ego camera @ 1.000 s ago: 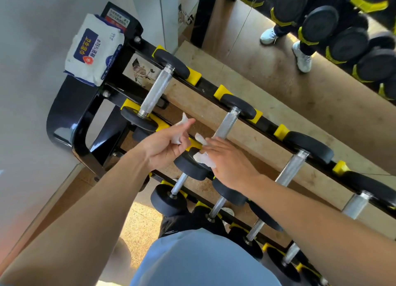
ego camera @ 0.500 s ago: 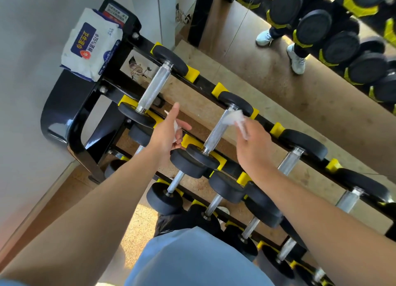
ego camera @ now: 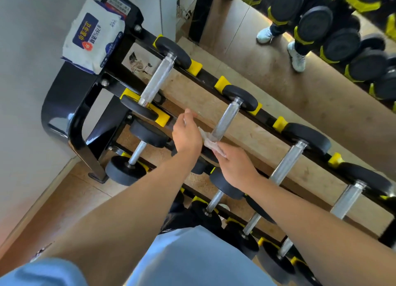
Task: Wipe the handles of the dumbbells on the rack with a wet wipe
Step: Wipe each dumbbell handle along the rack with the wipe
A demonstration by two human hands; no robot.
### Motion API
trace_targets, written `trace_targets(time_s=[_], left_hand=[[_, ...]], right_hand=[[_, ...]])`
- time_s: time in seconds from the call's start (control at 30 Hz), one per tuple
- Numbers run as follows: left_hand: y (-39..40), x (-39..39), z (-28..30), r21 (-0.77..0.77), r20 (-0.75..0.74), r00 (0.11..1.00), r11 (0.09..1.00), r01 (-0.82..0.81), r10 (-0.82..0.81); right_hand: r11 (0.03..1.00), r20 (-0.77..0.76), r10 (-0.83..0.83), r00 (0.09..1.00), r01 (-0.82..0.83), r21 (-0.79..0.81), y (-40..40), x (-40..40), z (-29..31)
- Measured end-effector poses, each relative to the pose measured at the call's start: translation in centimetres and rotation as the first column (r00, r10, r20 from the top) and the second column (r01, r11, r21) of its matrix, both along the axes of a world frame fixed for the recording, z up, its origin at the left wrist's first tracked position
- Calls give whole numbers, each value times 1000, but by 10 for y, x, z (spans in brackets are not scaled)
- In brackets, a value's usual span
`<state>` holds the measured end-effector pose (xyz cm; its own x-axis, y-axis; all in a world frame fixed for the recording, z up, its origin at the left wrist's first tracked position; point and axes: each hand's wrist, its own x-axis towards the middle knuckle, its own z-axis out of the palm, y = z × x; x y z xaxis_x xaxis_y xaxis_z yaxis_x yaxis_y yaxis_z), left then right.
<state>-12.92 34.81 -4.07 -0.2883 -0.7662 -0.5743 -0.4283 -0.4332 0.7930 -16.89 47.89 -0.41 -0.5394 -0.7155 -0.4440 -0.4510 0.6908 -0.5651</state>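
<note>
**gymrat_22:** Head cam, going left to right: a pack of wet wipes (ego camera: 92,37) sits on the top left corner of the black rack (ego camera: 79,114), right by the wall. Next to it is the first dumbbell (ego camera: 157,80) on the top row, chrome handle bare, nobody touching it.

**plateloader:** and the hands?

**gymrat_22:** Left hand (ego camera: 187,133) is between the first and second dumbbells, fingers pointing away from the camera. It's right against the wet wipe (ego camera: 209,141), but whether that grip is clenched on it or released, can't tell, the palm side is hidden. Right hand (ego camera: 234,165) is just beside it, grip pinching the wipe at the near end of the second dumbbell handle (ego camera: 227,120). The wipe looks crumpled and touches the handle's lower part.

**plateloader:** rest of the rack?

**gymrat_22:** More dumbbells (ego camera: 295,155) run off to the right on yellow cradles, with smaller ones on the tier below. Mirror (ego camera: 321,39) at the top right shows white shoes.
</note>
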Motion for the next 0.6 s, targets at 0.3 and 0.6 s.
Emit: trace_targets(time_s=[0.3,0.6], left_hand=[[7,-13,-6,-55,113,992,996,63,-56],[-1,-17,-14,-86,196,979,993,78,-60]], right_hand=[[709,-14,-703,711,702,72,16,-40,1],[888,71,-460,885,456,64,-8,5,4]])
